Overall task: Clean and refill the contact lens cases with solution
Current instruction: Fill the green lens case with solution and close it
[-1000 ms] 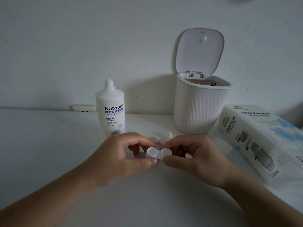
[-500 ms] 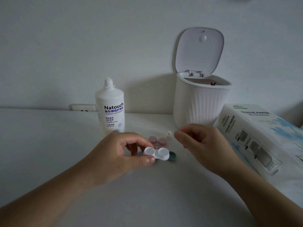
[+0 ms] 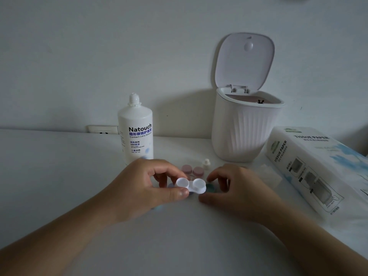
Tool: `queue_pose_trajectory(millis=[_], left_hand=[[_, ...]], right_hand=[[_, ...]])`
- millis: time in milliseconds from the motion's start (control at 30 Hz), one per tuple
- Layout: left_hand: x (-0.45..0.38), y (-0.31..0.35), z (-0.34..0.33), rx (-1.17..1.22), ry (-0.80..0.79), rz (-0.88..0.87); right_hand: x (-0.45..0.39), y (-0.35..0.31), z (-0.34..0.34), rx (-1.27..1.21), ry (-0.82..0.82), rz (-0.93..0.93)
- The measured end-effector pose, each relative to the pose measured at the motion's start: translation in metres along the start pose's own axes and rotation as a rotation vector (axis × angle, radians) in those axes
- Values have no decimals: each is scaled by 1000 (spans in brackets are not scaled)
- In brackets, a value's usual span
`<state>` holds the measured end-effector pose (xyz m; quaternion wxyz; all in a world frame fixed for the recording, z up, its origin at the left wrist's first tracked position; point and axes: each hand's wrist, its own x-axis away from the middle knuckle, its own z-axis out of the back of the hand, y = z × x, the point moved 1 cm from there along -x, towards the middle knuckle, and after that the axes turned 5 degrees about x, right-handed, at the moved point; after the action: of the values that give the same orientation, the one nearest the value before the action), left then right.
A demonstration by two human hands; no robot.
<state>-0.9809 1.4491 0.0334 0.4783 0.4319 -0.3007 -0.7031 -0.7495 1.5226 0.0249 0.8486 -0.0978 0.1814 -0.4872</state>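
A white two-well contact lens case [image 3: 191, 185] without caps hangs just above the table, and my left hand [image 3: 143, 188] pinches its left end between thumb and fingers. Right of the case, a green cap [image 3: 211, 187] lies on the table. My right hand [image 3: 237, 192] is curled over this cap, with a fingertip at its far edge and the thumb at its near side. A blue cap [image 3: 190, 193] peeks out under my left thumb. A pink lens case [image 3: 192, 169] lies just behind. The Natouch solution bottle [image 3: 136, 134] stands uncapped at the back left, with its small white cap [image 3: 206, 162] beside the pink case.
A white ribbed bin [image 3: 243, 134] with its lid up stands at the back right against the wall. A tissue paper pack [image 3: 318, 168] lies along the right side. A wall socket [image 3: 102, 129] sits behind the bottle.
My right hand let go of the white case, lifted away toward the bin, then came back down onto the green cap. My left hand keeps the case, now lower.
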Motion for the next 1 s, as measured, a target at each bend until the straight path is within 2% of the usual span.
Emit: queue_pose_trajectory(millis=[300,433,800,900,1000], left_hand=[[-1,-3,2,-26,-8,13],[-1,-4,2,-33,-11,11],[0,-4,3,-51,-20,26],[0,-5,3,-51,-20,26],[0,-5,3,-48,-21,28]], right_hand=[[0,1,2,-68,4,35],[0,-2,7,-301,90,5],[1,-6,19,-784,105,-32],[3,-8,20,-968,62,5],[6,-11,15,-1056,-70,88]])
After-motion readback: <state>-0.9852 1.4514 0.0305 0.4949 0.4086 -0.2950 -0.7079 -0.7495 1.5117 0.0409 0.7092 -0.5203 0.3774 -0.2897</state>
